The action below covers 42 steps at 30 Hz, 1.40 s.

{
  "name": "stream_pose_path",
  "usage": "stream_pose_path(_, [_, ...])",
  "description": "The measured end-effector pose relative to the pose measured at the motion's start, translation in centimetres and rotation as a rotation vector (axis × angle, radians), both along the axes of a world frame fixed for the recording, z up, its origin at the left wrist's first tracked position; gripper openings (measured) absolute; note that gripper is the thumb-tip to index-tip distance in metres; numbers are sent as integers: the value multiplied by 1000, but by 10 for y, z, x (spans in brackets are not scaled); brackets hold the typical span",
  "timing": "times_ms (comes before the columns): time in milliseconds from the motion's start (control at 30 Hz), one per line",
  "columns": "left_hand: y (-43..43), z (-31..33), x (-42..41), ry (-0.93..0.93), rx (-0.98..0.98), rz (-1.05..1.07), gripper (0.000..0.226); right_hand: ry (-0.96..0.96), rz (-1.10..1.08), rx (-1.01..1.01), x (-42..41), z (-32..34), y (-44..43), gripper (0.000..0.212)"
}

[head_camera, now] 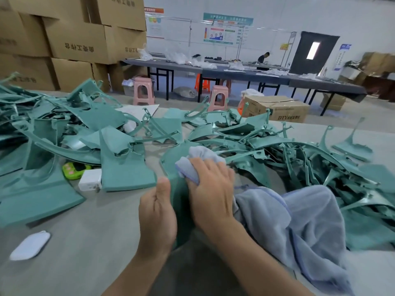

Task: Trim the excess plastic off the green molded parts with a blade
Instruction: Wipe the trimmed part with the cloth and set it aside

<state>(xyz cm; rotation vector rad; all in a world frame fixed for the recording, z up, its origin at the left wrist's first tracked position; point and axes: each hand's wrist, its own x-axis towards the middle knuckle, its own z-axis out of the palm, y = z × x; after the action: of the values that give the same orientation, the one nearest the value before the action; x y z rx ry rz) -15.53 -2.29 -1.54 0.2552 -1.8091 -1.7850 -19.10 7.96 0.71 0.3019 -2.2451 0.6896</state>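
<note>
A curved green molded part point(174, 155) stands in front of me at the middle of the table. My left hand point(157, 212) grips its near edge, thumb on top. My right hand point(210, 189) clutches a wad of pale blue cloth point(299, 221) and presses it against the part's surface; the rest of the cloth trails off to the right over the table. No blade shows in either hand. Heaps of green parts and trimmed strips lie to the left point(53, 129) and right point(299, 154).
On the grey table point(89, 242) lie a white charger block point(89, 180), a bright green gadget point(74, 169) and a white pouch point(30, 245). Cardboard boxes point(74, 39) are stacked at the back left. Pink stools point(143, 90) and long dark tables point(245, 75) stand beyond.
</note>
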Motion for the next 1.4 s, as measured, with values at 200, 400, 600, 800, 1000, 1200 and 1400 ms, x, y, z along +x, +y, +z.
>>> stream_pose_path(200, [3,4,6,70,-217,24,47,-83,88,179,-30,16,21,34])
stream_pose_path(400, [3,4,8,100,-337,45,50,-252,0,312,-56,23,52,10])
stream_pose_path(600, [0,4,11,124,-408,61,46,-302,-257,303,-65,19,114,21])
stream_pose_path(800, [-2,5,6,56,-380,103,47,-130,-386,-108,-50,26,130,15])
stream_pose_path(1000, [4,5,-2,12,-129,71,52,-121,97,-219,8,10,43,15])
stream_pose_path(1200, [-8,4,-4,-69,254,66,54,-404,373,-175,51,-3,-6,37])
stream_pose_path(1400, [-32,2,-22,-159,779,21,31,-364,566,-30,88,-8,-12,17])
